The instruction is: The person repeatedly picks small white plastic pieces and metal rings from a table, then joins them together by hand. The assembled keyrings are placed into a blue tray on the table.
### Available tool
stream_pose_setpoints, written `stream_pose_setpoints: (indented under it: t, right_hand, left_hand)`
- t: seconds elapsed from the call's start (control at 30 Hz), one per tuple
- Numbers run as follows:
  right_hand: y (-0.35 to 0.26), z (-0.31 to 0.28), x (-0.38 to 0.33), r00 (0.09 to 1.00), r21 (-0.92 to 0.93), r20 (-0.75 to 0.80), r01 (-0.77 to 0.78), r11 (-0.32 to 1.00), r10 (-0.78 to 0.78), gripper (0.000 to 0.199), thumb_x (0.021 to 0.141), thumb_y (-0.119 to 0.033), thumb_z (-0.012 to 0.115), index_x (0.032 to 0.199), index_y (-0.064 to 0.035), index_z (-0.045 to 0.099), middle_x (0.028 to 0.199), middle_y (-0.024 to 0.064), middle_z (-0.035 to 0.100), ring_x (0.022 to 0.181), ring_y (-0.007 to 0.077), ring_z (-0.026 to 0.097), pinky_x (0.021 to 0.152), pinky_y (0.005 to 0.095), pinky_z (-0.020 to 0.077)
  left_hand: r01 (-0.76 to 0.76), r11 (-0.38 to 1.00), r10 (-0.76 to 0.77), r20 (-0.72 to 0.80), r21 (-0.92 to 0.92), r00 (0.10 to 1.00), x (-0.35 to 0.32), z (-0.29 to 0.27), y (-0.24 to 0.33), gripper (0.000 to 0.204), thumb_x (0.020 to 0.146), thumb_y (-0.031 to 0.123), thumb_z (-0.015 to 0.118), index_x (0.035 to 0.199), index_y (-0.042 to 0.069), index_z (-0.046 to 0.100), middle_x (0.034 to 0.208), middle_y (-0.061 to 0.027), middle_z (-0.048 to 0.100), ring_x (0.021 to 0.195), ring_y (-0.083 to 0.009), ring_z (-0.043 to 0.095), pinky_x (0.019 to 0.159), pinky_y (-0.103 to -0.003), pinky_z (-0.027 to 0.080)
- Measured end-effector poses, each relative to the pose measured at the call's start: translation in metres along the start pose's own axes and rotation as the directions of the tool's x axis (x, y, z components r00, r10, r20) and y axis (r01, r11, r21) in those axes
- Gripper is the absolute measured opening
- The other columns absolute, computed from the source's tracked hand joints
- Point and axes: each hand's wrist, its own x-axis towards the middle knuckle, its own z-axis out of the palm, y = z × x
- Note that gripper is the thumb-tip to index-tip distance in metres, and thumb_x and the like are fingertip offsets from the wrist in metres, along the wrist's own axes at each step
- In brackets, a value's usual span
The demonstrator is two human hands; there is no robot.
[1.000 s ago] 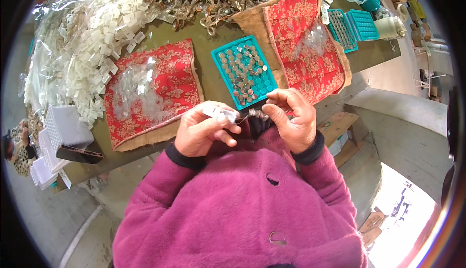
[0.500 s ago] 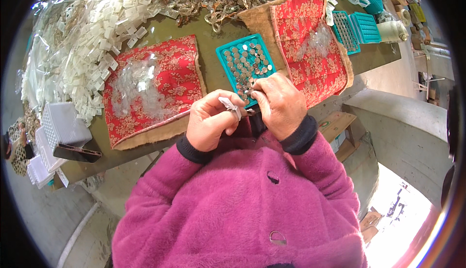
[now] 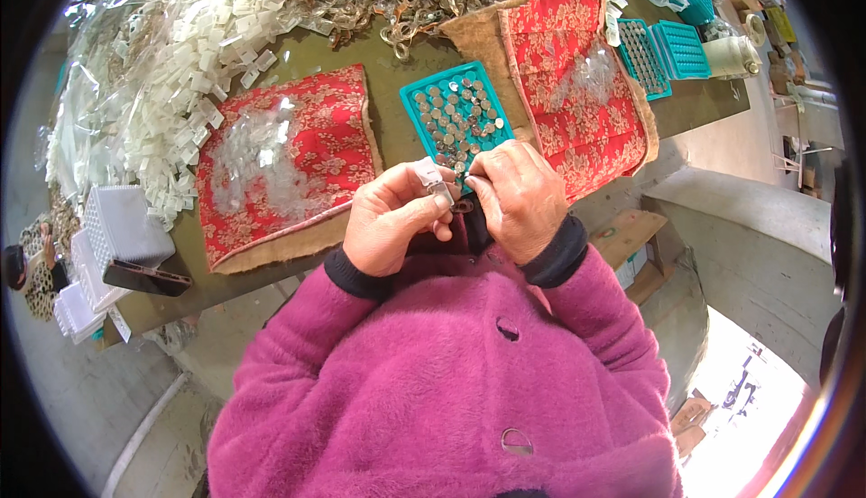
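Observation:
My left hand (image 3: 386, 221) is closed, its thumb and fingers pinching a small white and clear plastic piece (image 3: 434, 179). Close to its right, my right hand (image 3: 516, 198) is closed in a pinch over the near edge of a teal tray (image 3: 418, 123); what its fingertips hold is too small to make out. Round silver discs (image 3: 451, 110), shaped like button cells, lie loose in that tray. A small dark object (image 3: 464, 205) shows just under the fingertips, and I cannot tell what it is.
Red flowered cloths bearing clear plastic bits lie left (image 3: 338, 124) and right (image 3: 550, 38) of the tray. White plastic pieces (image 3: 171, 92) are heaped at left, brownish clear loops (image 3: 406, 2) at the back. A phone-like dark slab (image 3: 149, 278) leans by white racks (image 3: 126, 227); more teal trays (image 3: 683, 50) stand right.
My right fingertips have drawn back slightly from the discs. My left hand has turned the plastic piece, so its flat face shows more, and brought it a little closer to the right hand.

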Motion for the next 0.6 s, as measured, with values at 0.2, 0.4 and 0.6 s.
stream_pose_setpoints:
  t: [0.2,0.4,0.6]
  right_hand:
    - [-0.004,-0.009,0.001,0.991,0.153,-0.108,0.091,0.984,-0.075,0.02,0.081,0.004,0.075,0.097,-0.0031,0.065,0.09,0.0108,0.063,0.082,0.0322,0.063,0.072,0.0438,0.0517]
    - [-0.012,-0.021,-0.003,0.94,0.11,-0.099,0.336,0.935,-0.326,0.036,0.073,0.004,0.078,0.107,-0.0024,0.067,0.092,0.0093,0.065,0.081,0.0288,0.064,0.069,0.04,0.052]
    - [-0.014,-0.024,-0.01,0.976,0.284,-0.109,0.214,0.935,-0.19,0.028,0.085,-0.004,0.07,0.112,-0.0035,0.067,0.098,0.0117,0.064,0.091,0.0317,0.063,0.079,0.0414,0.0518]
  left_hand:
    - [-0.074,0.997,0.074,0.002,-0.003,0.997,-0.01,0.004,0.003,0.038,0.096,-0.003,0.072,0.133,-0.004,0.064,0.11,-0.0113,0.074,0.086,-0.0175,0.073,0.081,-0.033,0.065]
    - [-0.065,0.991,0.06,0.046,0.113,0.997,-0.015,0.009,0.002,0.034,0.095,-0.004,0.072,0.129,-0.004,0.068,0.11,-0.0109,0.073,0.084,-0.0174,0.073,0.078,-0.032,0.064]
    - [-0.164,0.966,0.145,0.106,0.2,0.984,-0.019,0.01,0.003,0.031,0.095,-0.004,0.073,0.126,-0.003,0.072,0.1,-0.007,0.072,0.08,-0.0154,0.072,0.071,-0.028,0.06]
